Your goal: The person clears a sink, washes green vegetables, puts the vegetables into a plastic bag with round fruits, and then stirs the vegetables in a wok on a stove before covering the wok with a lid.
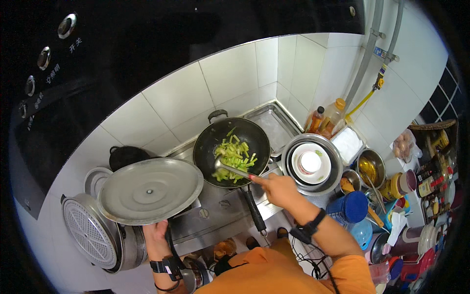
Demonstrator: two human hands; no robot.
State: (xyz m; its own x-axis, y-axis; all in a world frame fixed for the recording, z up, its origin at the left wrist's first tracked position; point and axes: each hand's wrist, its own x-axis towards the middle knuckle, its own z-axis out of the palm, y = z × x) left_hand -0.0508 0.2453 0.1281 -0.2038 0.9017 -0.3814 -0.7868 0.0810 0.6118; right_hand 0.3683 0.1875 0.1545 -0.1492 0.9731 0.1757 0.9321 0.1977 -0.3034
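A black wok (257, 134) with two handles sits on the stainless steel gas stove (194, 224). Chopped green vegetable pieces (235, 154) lie in it. My right hand (281, 189) grips the handle of a metal ladle (219, 163), whose bowl rests among the pieces at the wok's left. At the left, my left hand (158, 231) is under the near edge of a large round metal lid (147, 191), which it holds up beside the wok; most of its fingers are hidden by the lid. The wok's long handle (253, 211) points towards me.
A steamer tray (88, 231) and pots stand at the far left. Right of the wok are stacked bowls (312, 163) in a metal basin, a rectangular metal tray (275, 125), bottles (332, 117), a bowl of oil (369, 167) and a blue-lidded container (349, 207). A black range hood (165, 36) hangs above.
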